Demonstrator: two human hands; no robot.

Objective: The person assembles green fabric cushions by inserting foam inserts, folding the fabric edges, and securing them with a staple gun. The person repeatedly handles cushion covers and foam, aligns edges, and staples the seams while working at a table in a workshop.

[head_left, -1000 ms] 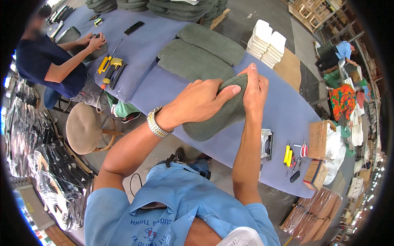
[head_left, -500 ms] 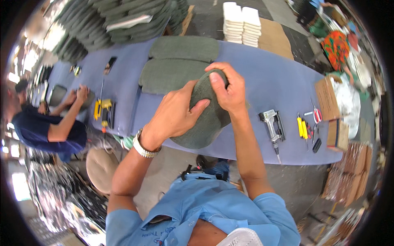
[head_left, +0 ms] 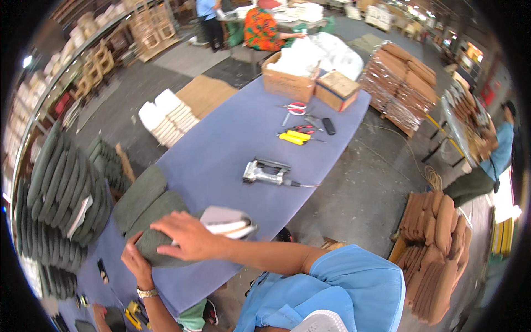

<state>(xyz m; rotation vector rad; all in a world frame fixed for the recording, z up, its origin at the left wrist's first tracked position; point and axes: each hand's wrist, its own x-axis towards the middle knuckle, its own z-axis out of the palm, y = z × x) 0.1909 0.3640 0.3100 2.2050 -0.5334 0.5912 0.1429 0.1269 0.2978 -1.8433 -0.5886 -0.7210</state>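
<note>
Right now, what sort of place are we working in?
Likely an upholstery workshop: tall stacks of dark green cushions, what looks like a staple gun on the blue table, and piled brown cushions.

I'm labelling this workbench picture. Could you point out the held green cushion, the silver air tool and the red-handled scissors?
Held green cushion (head_left: 150, 245): head view, on its fabric face.
Silver air tool (head_left: 265, 174): head view, on its metal body.
Red-handled scissors (head_left: 297, 108): head view, on the handles.

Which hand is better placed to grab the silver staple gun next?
Probably your right hand: it's on the green cushion, nearer the silver staple gun; your left hand is farther away.
</note>
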